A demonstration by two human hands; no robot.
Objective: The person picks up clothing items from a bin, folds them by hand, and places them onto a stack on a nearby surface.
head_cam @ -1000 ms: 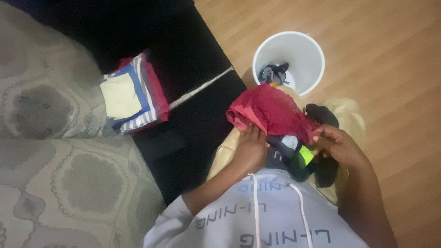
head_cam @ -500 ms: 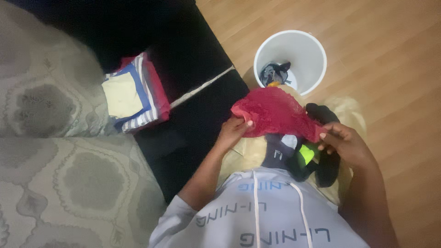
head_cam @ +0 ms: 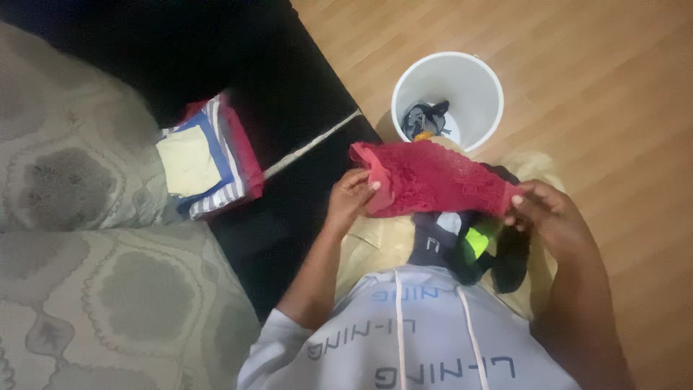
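A red lacy garment (head_cam: 433, 186) is stretched between my two hands above my lap. My left hand (head_cam: 350, 195) pinches its left edge, and my right hand (head_cam: 546, 214) grips its right end. Under it on my lap lies a heap of dark clothes (head_cam: 462, 245) with a bright green patch, on tan cloth (head_cam: 379, 242).
A white bucket (head_cam: 476, 79) with a few dark items inside stands on the wooden floor (head_cam: 599, 108) beyond my knees. A stack of folded clothes (head_cam: 206, 159) sits on a black surface (head_cam: 289, 94) to the left. A patterned grey cushion (head_cam: 79, 217) fills the left side.
My left hand moved from flat under the red garment to gripping its left edge. Both hands drew apart, and the garment went from bunched to spread out wide.
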